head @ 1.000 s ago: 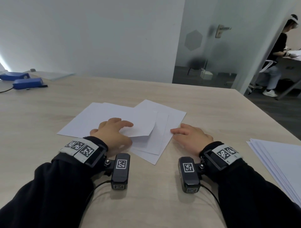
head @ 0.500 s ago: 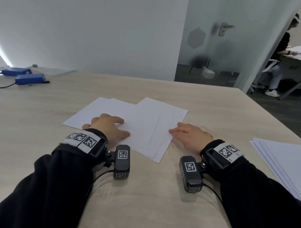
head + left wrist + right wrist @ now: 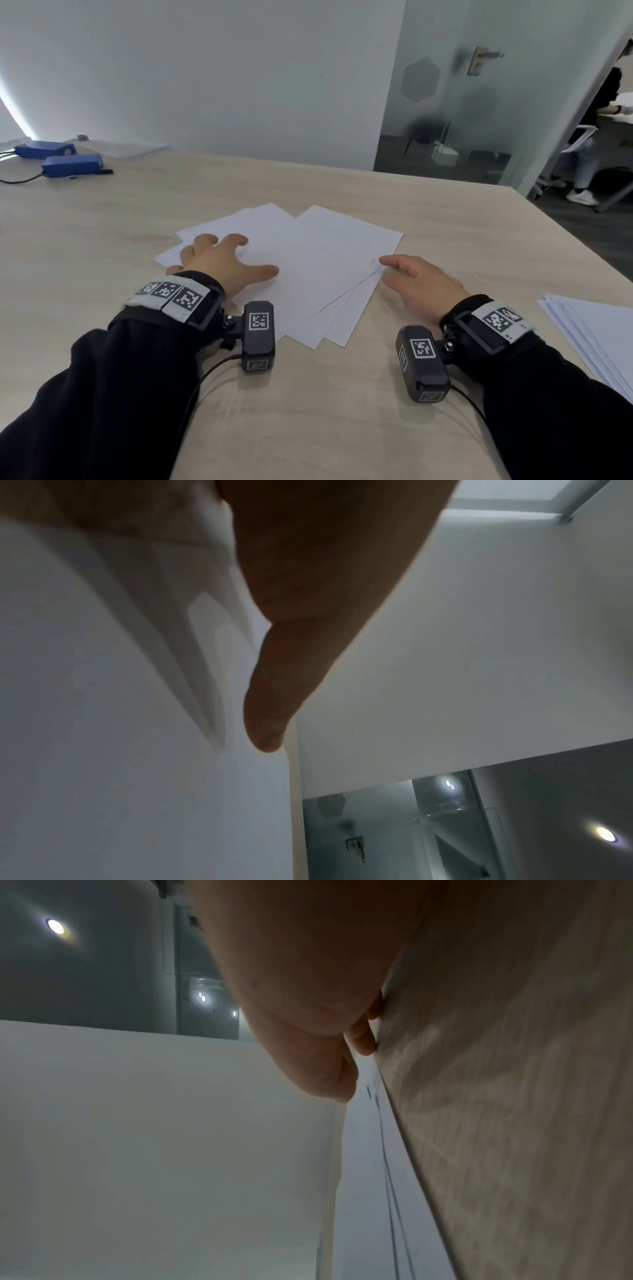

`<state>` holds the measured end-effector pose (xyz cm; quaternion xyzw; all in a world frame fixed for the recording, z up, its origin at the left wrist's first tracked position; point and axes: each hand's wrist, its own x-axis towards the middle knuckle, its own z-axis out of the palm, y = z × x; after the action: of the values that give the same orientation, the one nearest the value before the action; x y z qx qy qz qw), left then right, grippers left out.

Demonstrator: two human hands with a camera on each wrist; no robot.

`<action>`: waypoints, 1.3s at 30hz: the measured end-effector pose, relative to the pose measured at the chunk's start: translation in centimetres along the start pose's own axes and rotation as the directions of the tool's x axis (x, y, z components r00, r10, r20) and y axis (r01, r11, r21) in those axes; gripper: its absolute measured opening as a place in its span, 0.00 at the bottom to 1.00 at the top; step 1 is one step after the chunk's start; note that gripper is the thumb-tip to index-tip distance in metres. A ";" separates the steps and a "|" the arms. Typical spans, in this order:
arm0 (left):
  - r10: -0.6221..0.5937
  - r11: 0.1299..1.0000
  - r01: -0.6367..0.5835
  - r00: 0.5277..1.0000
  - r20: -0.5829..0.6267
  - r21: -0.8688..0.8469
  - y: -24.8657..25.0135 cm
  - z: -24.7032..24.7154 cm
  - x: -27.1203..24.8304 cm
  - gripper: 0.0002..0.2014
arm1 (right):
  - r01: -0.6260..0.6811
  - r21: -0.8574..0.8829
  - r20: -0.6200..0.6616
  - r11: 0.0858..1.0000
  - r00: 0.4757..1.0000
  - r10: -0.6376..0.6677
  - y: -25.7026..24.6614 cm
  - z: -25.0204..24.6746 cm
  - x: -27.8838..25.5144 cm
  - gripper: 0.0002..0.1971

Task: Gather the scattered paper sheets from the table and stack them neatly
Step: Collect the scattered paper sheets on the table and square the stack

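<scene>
Several white paper sheets (image 3: 318, 260) lie overlapped and fanned out in the middle of the wooden table (image 3: 342, 411). My left hand (image 3: 222, 260) rests flat on the left part of the sheets, fingers spread and thumb stretched toward the middle. In the left wrist view the thumb (image 3: 270, 718) lies on the white paper (image 3: 103, 750). My right hand (image 3: 414, 281) lies flat on the table with its fingertips touching the right edge of the sheets. The right wrist view shows the paper edges (image 3: 380, 1150) stepped beside the wood.
A separate stack of white paper (image 3: 596, 339) lies at the table's right edge. Two blue devices (image 3: 72, 164) with cables and another sheet pile (image 3: 126, 149) sit at the far left. A glass door (image 3: 462, 102) and a seated person (image 3: 596, 130) are beyond the table.
The raised top sheet under my left hand has dropped flat onto the others. My left hand has slid left and spread; my right hand stays at the sheets' right edge.
</scene>
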<state>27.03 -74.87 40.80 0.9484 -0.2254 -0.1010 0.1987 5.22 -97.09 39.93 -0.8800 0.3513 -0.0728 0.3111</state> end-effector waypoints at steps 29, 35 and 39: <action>0.027 0.966 0.004 0.993 0.116 -0.257 3.1 1.4 -3.5 0.32 | -0.018 0.208 -0.028 0.978 0.999 0.024 0.3 0.9 -2.1 0.26; 0.061 0.966 -0.053 0.998 0.026 -0.251 4.2 1.1 -7.8 0.29 | -0.028 0.082 -0.034 0.996 0.999 0.031 0.7 0.8 -5.9 0.23; 0.069 0.945 -0.049 0.996 0.049 -0.324 4.3 0.9 -10.1 0.27 | -0.044 0.047 0.002 0.998 0.999 0.044 0.9 1.1 -8.7 0.28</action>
<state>16.28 -73.96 42.78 0.8926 -0.2399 -0.1586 0.3472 -1.40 -91.26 39.32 -0.8646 0.3685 -0.0739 0.3334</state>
